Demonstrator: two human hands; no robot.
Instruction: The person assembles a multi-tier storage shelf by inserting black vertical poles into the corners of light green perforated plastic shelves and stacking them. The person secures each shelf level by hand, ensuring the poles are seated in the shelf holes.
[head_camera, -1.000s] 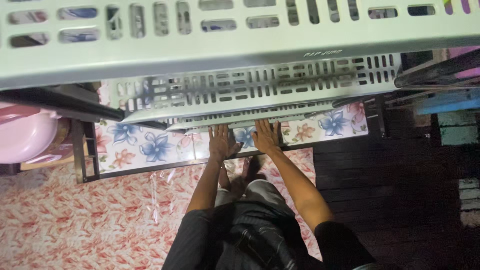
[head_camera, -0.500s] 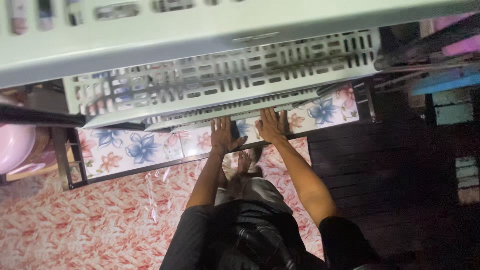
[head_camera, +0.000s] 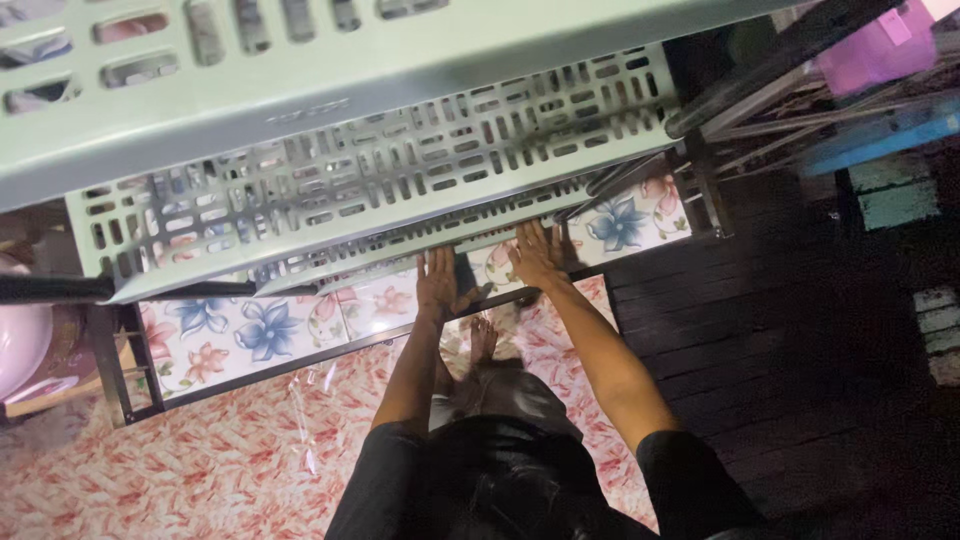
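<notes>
Floral sheet (head_camera: 250, 330) on the lowest shelf, under the grey slotted trays (head_camera: 380, 170).
Left hand (head_camera: 437, 285) and right hand (head_camera: 538, 258) lie flat, fingers spread, holding nothing; pressing unevenly there could wrinkle the sheet.

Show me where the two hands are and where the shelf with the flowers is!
left hand (head_camera: 437, 283), head view, on the back of the hand.
right hand (head_camera: 540, 258), head view, on the back of the hand.
flowered shelf (head_camera: 250, 330), head view, on a bare part of its flower-patterned top.
</notes>
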